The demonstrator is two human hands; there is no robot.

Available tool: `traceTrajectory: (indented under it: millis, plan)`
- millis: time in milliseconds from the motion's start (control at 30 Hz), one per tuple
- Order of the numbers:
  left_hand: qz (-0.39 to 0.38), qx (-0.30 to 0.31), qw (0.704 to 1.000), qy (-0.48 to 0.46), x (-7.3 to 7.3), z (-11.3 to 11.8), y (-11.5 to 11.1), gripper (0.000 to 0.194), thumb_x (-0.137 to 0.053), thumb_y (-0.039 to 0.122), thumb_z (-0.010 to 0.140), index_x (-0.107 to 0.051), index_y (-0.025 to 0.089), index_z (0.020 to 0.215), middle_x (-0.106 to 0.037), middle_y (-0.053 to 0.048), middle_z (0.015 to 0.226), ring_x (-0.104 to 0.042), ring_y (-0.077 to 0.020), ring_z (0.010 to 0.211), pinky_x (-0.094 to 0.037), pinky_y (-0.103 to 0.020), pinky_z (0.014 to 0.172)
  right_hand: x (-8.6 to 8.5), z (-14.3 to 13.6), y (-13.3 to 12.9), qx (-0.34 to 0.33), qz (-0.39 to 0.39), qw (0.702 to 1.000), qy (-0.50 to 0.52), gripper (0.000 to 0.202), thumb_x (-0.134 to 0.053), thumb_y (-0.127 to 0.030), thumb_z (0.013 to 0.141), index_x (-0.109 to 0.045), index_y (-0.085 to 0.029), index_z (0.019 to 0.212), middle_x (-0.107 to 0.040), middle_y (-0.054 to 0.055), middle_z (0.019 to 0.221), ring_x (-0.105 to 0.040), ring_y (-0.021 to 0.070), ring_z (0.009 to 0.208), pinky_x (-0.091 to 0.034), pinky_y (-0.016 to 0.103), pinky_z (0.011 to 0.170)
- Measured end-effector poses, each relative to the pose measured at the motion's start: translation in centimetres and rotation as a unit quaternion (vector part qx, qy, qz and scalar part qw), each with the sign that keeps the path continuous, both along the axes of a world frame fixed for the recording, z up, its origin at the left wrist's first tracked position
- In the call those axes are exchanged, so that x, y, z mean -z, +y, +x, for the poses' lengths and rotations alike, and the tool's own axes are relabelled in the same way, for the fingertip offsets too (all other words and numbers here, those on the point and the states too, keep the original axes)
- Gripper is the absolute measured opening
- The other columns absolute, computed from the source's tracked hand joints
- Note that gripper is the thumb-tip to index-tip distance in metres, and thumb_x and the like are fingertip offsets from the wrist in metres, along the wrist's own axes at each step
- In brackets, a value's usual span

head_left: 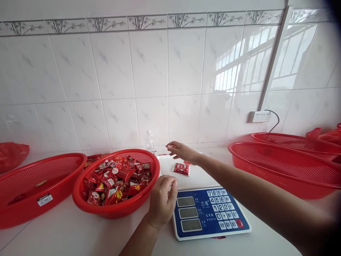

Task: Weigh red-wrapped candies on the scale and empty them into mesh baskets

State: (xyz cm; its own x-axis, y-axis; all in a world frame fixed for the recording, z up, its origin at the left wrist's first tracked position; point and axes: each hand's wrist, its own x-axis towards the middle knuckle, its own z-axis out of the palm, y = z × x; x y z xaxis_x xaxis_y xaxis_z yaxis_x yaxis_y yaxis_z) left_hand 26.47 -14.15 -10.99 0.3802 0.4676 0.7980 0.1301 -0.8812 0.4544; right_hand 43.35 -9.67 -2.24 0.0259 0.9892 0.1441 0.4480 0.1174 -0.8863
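My right hand [183, 150] reaches over the white pan [195, 177] of a scale, thumb and forefinger together at a small red bit too small to make out, the other fingers loosely bent. Below it on the pan lies a flat red packet [181, 169] with white print, and part of another red packet [187, 162] shows under the wrist. Curled closed, my left hand [163, 199] is between the scale's blue keypad panel [205, 213] and a red basket [157, 170] of small wrapped packets [117, 179]. Nothing shows in its fingers. The scale's displays look blank.
At left stands another red basket [77, 167] with a few items inside, and a red bag [13, 156] lies behind it. Red baskets [266, 177] stand at right. A clear bottle [150, 140] is by the tiled wall, below a power socket [260, 116] farther right.
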Motion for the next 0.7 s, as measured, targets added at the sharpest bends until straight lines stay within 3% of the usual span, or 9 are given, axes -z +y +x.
traceTrajectory:
  millis: [200,300,500,600,700]
  plan:
    - [0.006,0.002,1.000,0.014,0.0,0.1,-0.1,0.019,-0.038,0.020,0.090,-0.057,0.018,0.086,-0.060,-0.005,0.080,-0.056,-0.0158,0.076,-0.048,-0.027,0.067,2.0,4.9,-2.8,0.048,-0.038,0.987,-0.151,0.034,-0.057,-0.051,0.078,-0.065,-0.024,0.097,-0.066,0.006,0.096,-0.058,0.0223,0.090,-0.046,0.039,0.081]
    - [0.006,0.003,1.000,0.015,0.0,0.1,-0.1,0.019,-0.038,0.020,0.091,-0.057,0.018,0.087,-0.060,-0.005,0.080,-0.056,-0.0158,0.077,-0.047,-0.027,0.067,3.2,5.9,-3.5,0.055,-0.047,0.977,-0.199,0.037,-0.050,-0.054,0.081,-0.066,-0.027,0.101,-0.066,0.006,0.105,-0.058,0.0245,0.096,-0.044,0.042,0.086]
    - [0.010,0.001,1.000,0.018,0.0,0.2,0.0,0.018,-0.039,0.020,0.090,-0.057,0.018,0.086,-0.061,-0.005,0.080,-0.056,-0.0154,0.076,-0.047,-0.027,0.068,4.9,5.4,-3.4,0.013,-0.022,0.964,-0.263,0.036,-0.049,-0.046,0.083,-0.067,-0.023,0.105,-0.055,0.008,0.127,-0.038,0.0265,0.127,-0.026,0.042,0.106]
    - [0.011,-0.003,1.000,0.023,0.1,0.2,0.1,0.018,-0.039,0.020,0.090,-0.056,0.018,0.085,-0.061,-0.005,0.079,-0.056,-0.0152,0.075,-0.047,-0.027,0.068,4.7,4.8,-4.0,0.010,-0.012,0.961,-0.276,0.043,-0.049,-0.046,0.083,-0.061,-0.022,0.117,-0.049,0.010,0.134,-0.033,0.0268,0.131,-0.024,0.043,0.107]
    - [0.011,-0.006,1.000,0.019,0.1,0.2,0.2,0.018,-0.039,0.020,0.090,-0.056,0.018,0.086,-0.060,-0.005,0.079,-0.056,-0.0152,0.075,-0.046,-0.027,0.068,3.9,4.4,-5.7,0.048,0.024,0.959,-0.278,0.054,-0.042,-0.049,0.086,-0.048,-0.019,0.131,-0.037,0.013,0.143,-0.026,0.0272,0.134,-0.023,0.046,0.108]
